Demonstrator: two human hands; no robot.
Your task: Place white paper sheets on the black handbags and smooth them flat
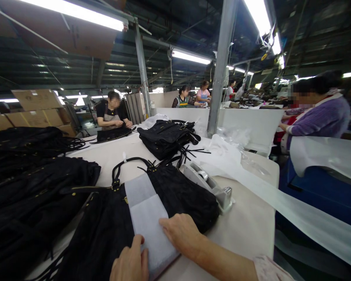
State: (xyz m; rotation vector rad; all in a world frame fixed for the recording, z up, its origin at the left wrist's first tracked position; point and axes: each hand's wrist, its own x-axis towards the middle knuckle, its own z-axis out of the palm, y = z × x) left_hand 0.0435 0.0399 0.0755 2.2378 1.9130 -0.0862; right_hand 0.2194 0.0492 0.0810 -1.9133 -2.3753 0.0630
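A long strip of white packing sheet lies folded over the middle of a black handbag. At the strip's near left edge is my left hand, its thumb and forefinger closed on the sheet and its lower part cut off by the frame. My right hand grips the right edge with bent fingers, just in front of the bag. The bag lies flat with its strap handle looped toward the far side. What is under the sheet is hidden.
A tape dispenser stands right of the bag. Another black bag lies beyond it, and black bags are piled left. Translucent sheeting trails off the table to the right. Several co-workers are around; a metal post rises behind.
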